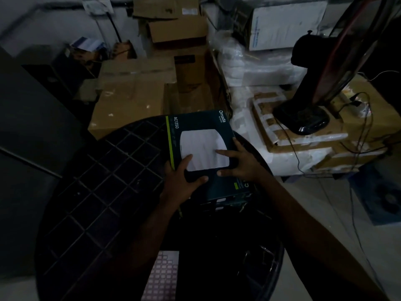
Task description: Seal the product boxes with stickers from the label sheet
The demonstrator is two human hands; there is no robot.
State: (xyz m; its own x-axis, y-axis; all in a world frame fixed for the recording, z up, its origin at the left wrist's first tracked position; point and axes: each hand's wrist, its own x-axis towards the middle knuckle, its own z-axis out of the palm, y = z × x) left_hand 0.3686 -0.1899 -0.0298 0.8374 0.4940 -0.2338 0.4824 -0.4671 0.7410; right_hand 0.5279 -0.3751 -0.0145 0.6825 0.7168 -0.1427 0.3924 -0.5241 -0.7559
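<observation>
While both hands' grip clamps it — left hand [180,179], right hand [240,164] — glossy rectangular box [195,131].

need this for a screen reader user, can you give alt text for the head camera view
Both hands, left hand and right hand, hold a dark product box over a round black table. A label sheet lies at the near edge; cardboard cartons are piled behind.

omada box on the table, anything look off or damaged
Nothing looks damaged. The Omada box sits turned at an angle on top of another box on the dark table, with the left hand and right hand on it. No sticker shows on its visible faces; the frame is dim.
</observation>
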